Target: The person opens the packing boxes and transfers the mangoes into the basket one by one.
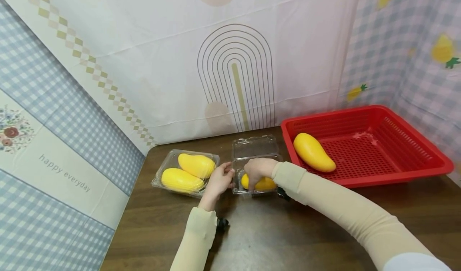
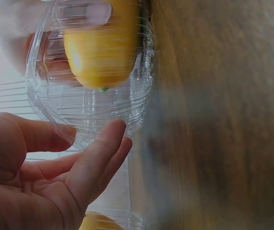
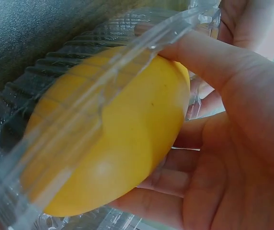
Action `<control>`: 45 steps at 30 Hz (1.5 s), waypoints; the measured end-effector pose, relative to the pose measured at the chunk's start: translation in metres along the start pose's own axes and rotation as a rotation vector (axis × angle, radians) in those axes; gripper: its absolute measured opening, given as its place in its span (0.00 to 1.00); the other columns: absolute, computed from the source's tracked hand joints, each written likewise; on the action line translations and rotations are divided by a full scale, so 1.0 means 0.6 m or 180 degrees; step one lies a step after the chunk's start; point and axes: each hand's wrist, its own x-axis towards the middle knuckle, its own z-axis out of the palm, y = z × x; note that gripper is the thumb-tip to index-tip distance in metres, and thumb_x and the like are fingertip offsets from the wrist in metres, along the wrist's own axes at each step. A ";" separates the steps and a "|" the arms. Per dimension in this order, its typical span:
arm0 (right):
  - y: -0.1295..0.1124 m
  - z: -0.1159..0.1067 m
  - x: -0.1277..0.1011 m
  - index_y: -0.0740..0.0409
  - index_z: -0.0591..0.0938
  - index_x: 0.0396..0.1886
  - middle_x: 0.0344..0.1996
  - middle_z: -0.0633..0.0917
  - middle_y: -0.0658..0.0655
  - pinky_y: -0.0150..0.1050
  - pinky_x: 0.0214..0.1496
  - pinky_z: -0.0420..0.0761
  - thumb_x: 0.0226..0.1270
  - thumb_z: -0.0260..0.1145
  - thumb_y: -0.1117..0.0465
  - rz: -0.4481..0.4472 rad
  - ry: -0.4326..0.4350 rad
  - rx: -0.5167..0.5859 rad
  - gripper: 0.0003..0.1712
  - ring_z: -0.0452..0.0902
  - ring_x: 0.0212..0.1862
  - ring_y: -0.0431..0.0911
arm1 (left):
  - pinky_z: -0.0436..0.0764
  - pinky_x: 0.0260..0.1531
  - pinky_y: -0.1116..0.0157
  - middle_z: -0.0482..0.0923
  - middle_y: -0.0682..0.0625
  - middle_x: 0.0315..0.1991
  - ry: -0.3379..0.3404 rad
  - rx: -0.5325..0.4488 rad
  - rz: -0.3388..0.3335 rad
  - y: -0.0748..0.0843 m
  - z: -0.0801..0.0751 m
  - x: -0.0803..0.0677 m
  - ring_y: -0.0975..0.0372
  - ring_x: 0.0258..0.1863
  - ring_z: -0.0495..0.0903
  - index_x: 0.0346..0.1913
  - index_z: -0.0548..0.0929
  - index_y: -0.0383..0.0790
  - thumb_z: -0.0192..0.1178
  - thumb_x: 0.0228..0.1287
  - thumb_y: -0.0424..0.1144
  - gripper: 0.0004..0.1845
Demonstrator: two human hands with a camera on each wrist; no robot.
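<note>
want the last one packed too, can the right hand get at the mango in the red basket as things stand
Probably not at once: the right hand is wrapped around a mango in the clear box. The basket mango lies uncovered.

Head camera looks down and forward across the worktop (image 1: pixel 273 231) toward twelve o'clock. Both wrist cameras sit very close, sharing the clear box (image 1: pixel 256 171) (image 2: pixel 91 110) (image 3: pixel 103 86) and its mango (image 1: pixel 260 184) (image 2: pixel 101 48) (image 3: pixel 113 139).

Open container (image 1: pixel 256 163) at centre of surface (image 1: pixel 273 231), one mango (image 1: pixel 264 184) in it under right hand (image 1: pixel 256 170) | left hand (image 1: pixel 219 181) touching its left wall | closed container (image 1: pixel 185 172) with two mangoes just left | basket (image 1: pixel 363 143) right, one mango (image 1: pixel 314 152) inside.
</note>
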 end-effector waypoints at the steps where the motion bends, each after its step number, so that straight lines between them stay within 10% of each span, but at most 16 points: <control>1: 0.000 0.000 0.001 0.56 0.82 0.35 0.28 0.81 0.51 0.39 0.37 0.78 0.53 0.79 0.51 -0.0015 0.0008 -0.0010 0.18 0.73 0.31 0.45 | 0.87 0.38 0.57 0.75 0.30 0.60 0.0005 0.0011 0.0000 0.000 -0.001 0.000 0.46 0.54 0.80 0.71 0.67 0.26 0.51 0.77 0.32 0.24; 25: 0.023 -0.084 -0.032 0.55 0.81 0.32 0.28 0.81 0.50 0.37 0.34 0.78 0.51 0.80 0.44 -0.0245 0.0314 -0.0277 0.23 0.75 0.31 0.44 | 0.87 0.31 0.62 0.77 0.33 0.59 0.0029 0.0283 -0.0027 -0.001 0.009 0.000 0.51 0.39 0.83 0.71 0.68 0.30 0.51 0.78 0.35 0.24; 45: 0.095 -0.178 -0.101 0.56 0.78 0.26 0.25 0.77 0.52 0.37 0.31 0.71 0.53 0.78 0.46 -0.0140 0.0679 -0.0316 0.22 0.70 0.30 0.46 | 0.87 0.31 0.61 0.77 0.32 0.57 -0.0054 0.0092 0.0010 -0.004 0.006 0.001 0.49 0.47 0.82 0.72 0.66 0.28 0.51 0.78 0.34 0.25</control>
